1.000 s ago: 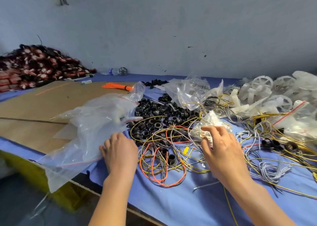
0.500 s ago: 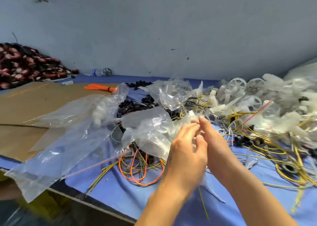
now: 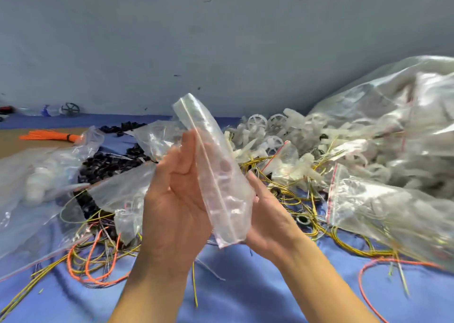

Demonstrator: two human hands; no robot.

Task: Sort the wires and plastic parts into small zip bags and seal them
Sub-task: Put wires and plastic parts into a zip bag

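At the centre of the frame both hands held a small zip bag (image 3: 222,187) up above the blue cloth (image 3: 258,286). The left hand (image 3: 175,207) lay palm-up against the bag's left side, fingers together and pressed to the plastic with the thumb beside them. The right hand (image 3: 267,214) was behind the bag's lower right edge, mostly hidden; its fingers touched the bag, but whether they were pinched shut could not be told. The bag stood tilted, its zip strip running from upper left to lower right, and looked empty.

Left of centre sat a heap of black rings (image 3: 108,163), with orange wires (image 3: 98,261) looped at lower left and yellow wires (image 3: 290,195) tangled to the right of the hands. White wheels (image 3: 258,123) were piled behind the bag. A big clear bag (image 3: 393,116) filled the upper right, another (image 3: 36,200) lay at the left edge, and an orange bundle (image 3: 49,135) rested at upper left
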